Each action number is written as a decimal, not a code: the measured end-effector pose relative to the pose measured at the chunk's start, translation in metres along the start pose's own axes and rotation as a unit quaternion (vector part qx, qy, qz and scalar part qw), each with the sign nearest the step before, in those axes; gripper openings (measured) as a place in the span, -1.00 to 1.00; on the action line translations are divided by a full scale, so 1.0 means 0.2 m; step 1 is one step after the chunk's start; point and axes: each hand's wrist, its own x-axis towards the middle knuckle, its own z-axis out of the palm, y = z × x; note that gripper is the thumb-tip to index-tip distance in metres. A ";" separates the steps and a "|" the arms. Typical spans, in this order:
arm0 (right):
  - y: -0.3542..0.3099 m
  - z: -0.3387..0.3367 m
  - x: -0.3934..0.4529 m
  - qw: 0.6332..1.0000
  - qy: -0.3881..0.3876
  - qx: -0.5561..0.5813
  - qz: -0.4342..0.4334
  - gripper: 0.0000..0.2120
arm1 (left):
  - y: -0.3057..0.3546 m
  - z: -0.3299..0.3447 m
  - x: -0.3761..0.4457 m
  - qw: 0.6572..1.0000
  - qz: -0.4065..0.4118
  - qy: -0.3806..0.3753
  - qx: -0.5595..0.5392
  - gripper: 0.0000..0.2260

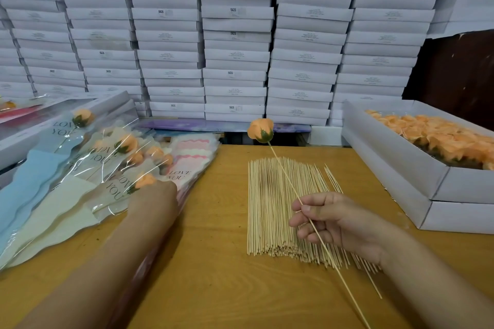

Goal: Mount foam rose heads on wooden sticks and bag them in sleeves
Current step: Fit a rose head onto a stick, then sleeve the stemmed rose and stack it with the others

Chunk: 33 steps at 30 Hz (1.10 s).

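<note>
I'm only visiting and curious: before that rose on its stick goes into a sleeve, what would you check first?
1. Rose head seated on stick: ok.
2. Right hand grips the stick: ok.
3. Left hand on the sleeve pile: ok.
4. A single sleeve opened: cannot tell.
5. Stick straight, unbroken: ok.
6. Spare sticks within reach: ok.

Background only: boxes, desk, dark panel.
You're facing stacked flat white boxes [235, 35] in several columns filling the far side, some ends marked "SGS". Your wooden desk [213, 262] runs beneath them, yellow-brown with visible grain. A dark brown panel [459, 75] shows at upper right beside the stacks. A purple patterned flat box [187, 124] lies at the foot of the stacks.
</note>
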 end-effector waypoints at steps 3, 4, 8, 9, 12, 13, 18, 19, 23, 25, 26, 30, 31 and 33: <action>0.00 -0.01 0.00 1.000 0.002 0.001 -0.004 -0.79 | 0.02 -0.02 -0.02 0.999 0.014 -0.010 0.044 -0.80; 0.00 -0.01 0.00 1.000 0.002 0.001 -0.005 -0.79 | 0.03 -0.02 -0.02 0.998 0.019 -0.011 0.056 -0.80; 0.00 -0.01 0.00 1.000 0.002 -0.001 -0.006 -0.78 | 0.03 -0.04 -0.04 0.997 0.019 0.034 0.068 -0.83; 0.00 -0.01 0.00 1.000 0.003 -0.001 -0.005 -0.78 | 0.03 -0.05 -0.04 0.997 0.015 0.045 0.068 -0.84; 0.01 -0.01 0.00 1.000 0.001 0.000 -0.006 -0.78 | 0.05 -0.06 -0.05 0.996 0.003 0.059 0.061 -0.84; 0.01 -0.01 0.00 1.000 0.000 0.001 -0.007 -0.78 | 0.06 -0.06 -0.05 0.997 0.002 0.060 0.056 -0.84; 0.01 -0.01 0.01 1.000 -0.002 -0.003 -0.009 -0.71 | 0.10 -0.03 -0.05 0.995 0.037 0.087 -0.010 -0.82; 0.01 -0.01 0.01 1.000 -0.002 -0.002 -0.010 -0.71 | 0.11 -0.03 -0.06 0.994 0.044 0.092 -0.029 -0.80; 0.01 -0.02 0.01 1.000 -0.001 -0.001 -0.012 -0.71 | 0.13 -0.03 -0.05 0.994 0.045 0.089 -0.055 -0.67; 0.01 -0.02 0.00 1.000 -0.001 0.000 -0.013 -0.70 | 0.12 -0.01 -0.03 0.996 0.033 0.064 -0.049 -0.74; 0.00 -0.02 0.00 1.000 -0.001 0.000 -0.014 -0.69 | 0.11 0.00 -0.03 0.997 0.026 0.052 -0.043 -0.76; 0.00 -0.02 0.00 1.000 -0.003 -0.002 -0.016 -0.69 | 0.08 0.01 -0.03 0.997 -0.008 0.022 -0.075 -0.71; 0.00 -0.01 0.00 1.000 -0.003 -0.003 -0.016 -0.68 | 0.08 0.01 -0.04 0.995 -0.013 0.024 -0.092 -0.71; 0.00 -0.01 0.00 1.000 -0.004 -0.003 -0.016 -0.67 | 0.08 0.01 -0.04 0.988 -0.020 0.040 -0.145 -0.64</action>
